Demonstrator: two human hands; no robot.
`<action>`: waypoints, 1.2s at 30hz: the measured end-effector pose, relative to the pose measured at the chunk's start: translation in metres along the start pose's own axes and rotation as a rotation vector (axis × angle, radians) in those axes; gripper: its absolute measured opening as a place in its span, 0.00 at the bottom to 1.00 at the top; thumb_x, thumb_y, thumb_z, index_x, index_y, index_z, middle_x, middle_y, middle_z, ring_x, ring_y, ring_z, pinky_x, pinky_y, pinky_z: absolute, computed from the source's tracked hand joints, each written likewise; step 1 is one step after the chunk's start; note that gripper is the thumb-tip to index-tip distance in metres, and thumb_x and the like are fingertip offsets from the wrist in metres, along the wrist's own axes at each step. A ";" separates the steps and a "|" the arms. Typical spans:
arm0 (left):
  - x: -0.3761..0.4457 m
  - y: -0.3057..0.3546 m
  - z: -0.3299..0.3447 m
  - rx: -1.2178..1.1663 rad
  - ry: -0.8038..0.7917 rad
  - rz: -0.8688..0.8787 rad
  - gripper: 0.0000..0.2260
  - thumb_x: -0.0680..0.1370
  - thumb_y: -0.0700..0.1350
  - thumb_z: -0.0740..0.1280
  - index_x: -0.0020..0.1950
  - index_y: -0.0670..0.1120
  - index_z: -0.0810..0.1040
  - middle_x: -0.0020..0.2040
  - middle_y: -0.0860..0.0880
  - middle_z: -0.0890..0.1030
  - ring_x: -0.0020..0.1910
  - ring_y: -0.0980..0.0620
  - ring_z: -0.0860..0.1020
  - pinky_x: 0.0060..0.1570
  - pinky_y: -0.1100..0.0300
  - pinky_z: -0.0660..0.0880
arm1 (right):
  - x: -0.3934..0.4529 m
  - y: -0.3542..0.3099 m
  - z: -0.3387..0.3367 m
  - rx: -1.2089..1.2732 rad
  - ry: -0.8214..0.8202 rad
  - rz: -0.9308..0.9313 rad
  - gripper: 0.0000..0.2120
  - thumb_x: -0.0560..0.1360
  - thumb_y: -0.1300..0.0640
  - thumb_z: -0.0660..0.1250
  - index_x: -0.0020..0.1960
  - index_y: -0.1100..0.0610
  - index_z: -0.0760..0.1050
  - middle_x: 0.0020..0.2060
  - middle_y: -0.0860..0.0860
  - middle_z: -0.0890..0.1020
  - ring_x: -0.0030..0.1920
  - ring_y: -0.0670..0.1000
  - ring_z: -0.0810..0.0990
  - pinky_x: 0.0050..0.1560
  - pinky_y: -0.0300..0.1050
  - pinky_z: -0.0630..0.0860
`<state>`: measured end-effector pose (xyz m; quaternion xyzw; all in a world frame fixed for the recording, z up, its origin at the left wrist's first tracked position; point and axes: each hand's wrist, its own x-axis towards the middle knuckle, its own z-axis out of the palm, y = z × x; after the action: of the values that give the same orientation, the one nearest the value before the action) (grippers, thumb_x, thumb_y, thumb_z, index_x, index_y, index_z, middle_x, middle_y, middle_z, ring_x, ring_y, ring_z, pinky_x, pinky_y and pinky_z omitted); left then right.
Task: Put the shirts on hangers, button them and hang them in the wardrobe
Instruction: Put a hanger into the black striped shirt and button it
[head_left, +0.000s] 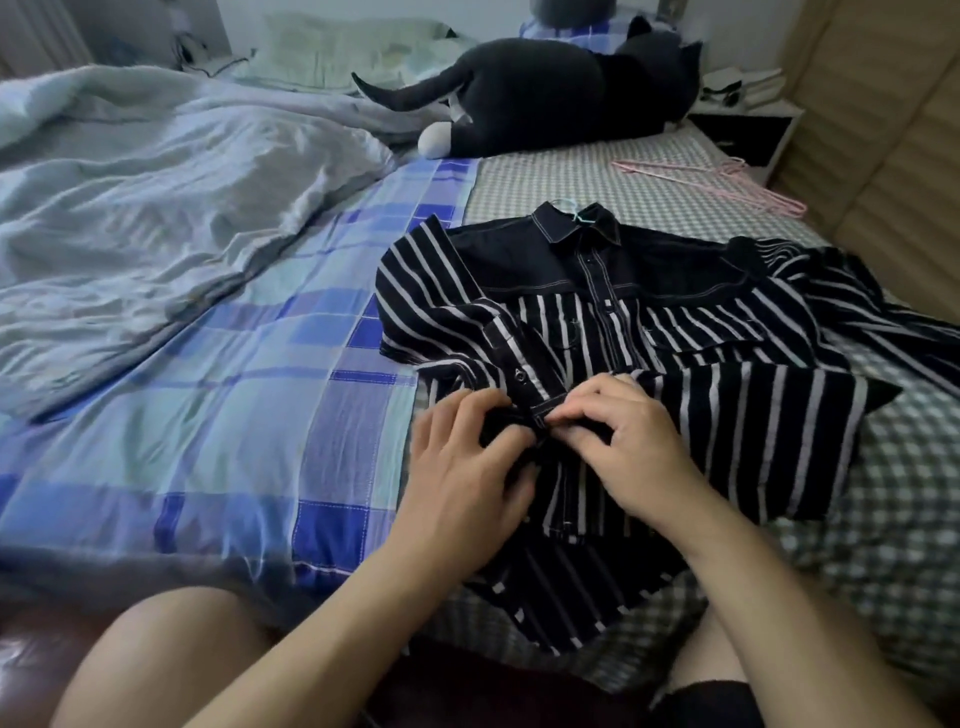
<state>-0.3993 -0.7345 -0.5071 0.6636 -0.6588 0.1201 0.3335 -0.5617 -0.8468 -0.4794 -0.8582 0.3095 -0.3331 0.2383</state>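
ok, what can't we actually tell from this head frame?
- Button being worked: hidden between left hand and right hand.
- Hanger in striped shirt: only a teal hook at the collar shows.
- Pink hangers: too thin to count.
- Wardrobe: outside the frame.

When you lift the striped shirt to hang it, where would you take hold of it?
Probably by the light-blue hanger hook poking out at the collar of the striped shirt, reaching from the far end of the bed. The shirt lies flat on its hanger, so lifting by the hook should keep its shoulders seated.
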 end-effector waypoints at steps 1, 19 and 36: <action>0.002 -0.002 0.000 -0.020 -0.003 -0.041 0.11 0.75 0.52 0.71 0.54 0.50 0.81 0.63 0.49 0.75 0.64 0.44 0.71 0.63 0.48 0.67 | 0.001 -0.001 0.000 0.040 0.001 0.034 0.09 0.73 0.62 0.76 0.47 0.48 0.86 0.45 0.40 0.81 0.53 0.45 0.79 0.60 0.41 0.73; -0.011 -0.028 -0.053 -0.545 0.132 -1.010 0.14 0.75 0.39 0.73 0.56 0.47 0.72 0.43 0.52 0.71 0.32 0.63 0.73 0.34 0.66 0.71 | -0.002 -0.056 0.059 0.326 0.141 0.204 0.03 0.77 0.58 0.72 0.48 0.55 0.85 0.42 0.44 0.83 0.47 0.46 0.82 0.51 0.39 0.78; -0.007 -0.002 -0.033 -1.090 0.168 -1.075 0.10 0.78 0.45 0.73 0.42 0.39 0.83 0.33 0.45 0.79 0.33 0.49 0.75 0.39 0.50 0.72 | 0.000 -0.063 0.054 0.439 -0.055 0.425 0.06 0.79 0.61 0.70 0.48 0.50 0.81 0.43 0.47 0.85 0.46 0.42 0.83 0.50 0.34 0.77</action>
<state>-0.3886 -0.7096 -0.4873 0.6230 -0.1842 -0.3503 0.6747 -0.4999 -0.7922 -0.4765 -0.7107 0.3962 -0.3115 0.4908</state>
